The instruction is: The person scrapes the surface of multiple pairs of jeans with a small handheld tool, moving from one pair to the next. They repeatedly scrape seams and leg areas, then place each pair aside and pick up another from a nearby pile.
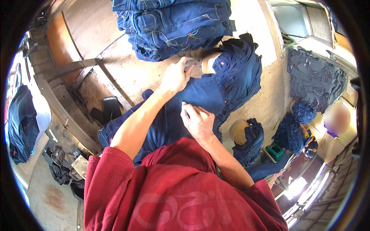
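Note:
Blue jeans [154, 119] lie spread across my lap and over the work surface in front of me. My left hand [175, 79] is raised above their far edge, fingers closed round something small and dark that I cannot make out. Nearer to me, my right hand [197, 121] is over the denim with thumb and fingertips pinched together. Whatever is between those fingertips is too small to name. Just beyond my left hand rises a thick stack of folded jeans [173, 29] with loose threads hanging from it.
To the right, a heap of jeans [241, 73] slumps beside the stack. Denim also hangs by a round stool [239, 132]. A green basket [274, 152], dark garments [316, 77] and another person [308, 144] are farther right. A metal frame [115, 86] stands at left.

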The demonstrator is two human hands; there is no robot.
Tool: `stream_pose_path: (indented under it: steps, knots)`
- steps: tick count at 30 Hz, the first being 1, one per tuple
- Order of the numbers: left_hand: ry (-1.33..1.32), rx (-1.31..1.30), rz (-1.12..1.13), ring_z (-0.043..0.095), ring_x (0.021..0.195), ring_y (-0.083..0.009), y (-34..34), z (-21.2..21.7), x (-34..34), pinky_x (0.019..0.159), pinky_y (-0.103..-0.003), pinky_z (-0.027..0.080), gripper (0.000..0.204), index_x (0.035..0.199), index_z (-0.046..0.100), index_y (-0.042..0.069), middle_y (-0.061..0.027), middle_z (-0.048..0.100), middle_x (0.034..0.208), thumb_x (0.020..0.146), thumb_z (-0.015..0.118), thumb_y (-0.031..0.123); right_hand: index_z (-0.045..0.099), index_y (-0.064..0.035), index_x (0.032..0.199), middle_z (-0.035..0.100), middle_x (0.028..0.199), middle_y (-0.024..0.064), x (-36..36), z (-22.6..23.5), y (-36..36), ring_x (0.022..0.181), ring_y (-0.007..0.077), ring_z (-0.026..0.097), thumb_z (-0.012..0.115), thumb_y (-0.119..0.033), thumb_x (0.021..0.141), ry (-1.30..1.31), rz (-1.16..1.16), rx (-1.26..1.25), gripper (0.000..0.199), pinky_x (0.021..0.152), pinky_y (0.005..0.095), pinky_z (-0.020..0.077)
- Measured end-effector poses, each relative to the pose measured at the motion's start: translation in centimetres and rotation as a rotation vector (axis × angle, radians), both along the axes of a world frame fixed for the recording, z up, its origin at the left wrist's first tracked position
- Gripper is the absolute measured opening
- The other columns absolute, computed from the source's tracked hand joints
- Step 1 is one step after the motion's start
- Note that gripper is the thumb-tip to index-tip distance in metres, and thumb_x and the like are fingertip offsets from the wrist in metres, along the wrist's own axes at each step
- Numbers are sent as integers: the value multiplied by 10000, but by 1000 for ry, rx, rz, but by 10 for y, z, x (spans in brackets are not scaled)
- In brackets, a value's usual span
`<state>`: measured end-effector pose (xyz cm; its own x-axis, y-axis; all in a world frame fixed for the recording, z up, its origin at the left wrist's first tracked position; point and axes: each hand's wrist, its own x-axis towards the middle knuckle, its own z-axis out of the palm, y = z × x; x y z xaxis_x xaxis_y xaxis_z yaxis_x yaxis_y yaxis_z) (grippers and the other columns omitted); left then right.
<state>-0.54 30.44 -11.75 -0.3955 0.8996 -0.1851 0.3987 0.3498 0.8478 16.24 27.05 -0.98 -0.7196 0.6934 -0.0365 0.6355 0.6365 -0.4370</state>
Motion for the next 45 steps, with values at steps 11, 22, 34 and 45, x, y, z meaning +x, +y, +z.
stream_pose_path:
  steps: [11,22,34,45]
  knots:
    - [-16,-157,-11,742,776,-485,2,3,0,739,-564,599,326,1324,644,108,-274,740,802,1065,670,305,677,-113,850,692,668,46,-2,-4,6,538,217,689,799,-80,936,75,-26,12,153,502,361,543]
    - [-9,-65,-7,727,740,-493,1,-1,2,708,-586,585,331,1298,637,71,-284,727,774,1055,682,292,688,-106,853,702,678,56,6,5,7,572,215,706,790,-77,941,100,-53,-68,138,543,356,562]
    - [73,-12,19,732,740,-477,0,-3,4,720,-571,588,290,1307,651,120,-257,735,777,1066,668,281,676,-112,864,661,622,67,10,2,7,515,244,680,794,-106,954,81,-37,-54,149,484,386,521]
    - [-17,-166,-37,765,787,-427,6,21,-3,772,-524,600,275,1233,699,127,-211,768,802,1053,703,336,707,-35,1087,804,854,113,35,12,19,697,199,781,674,-144,1077,263,-329,-630,113,628,340,612]
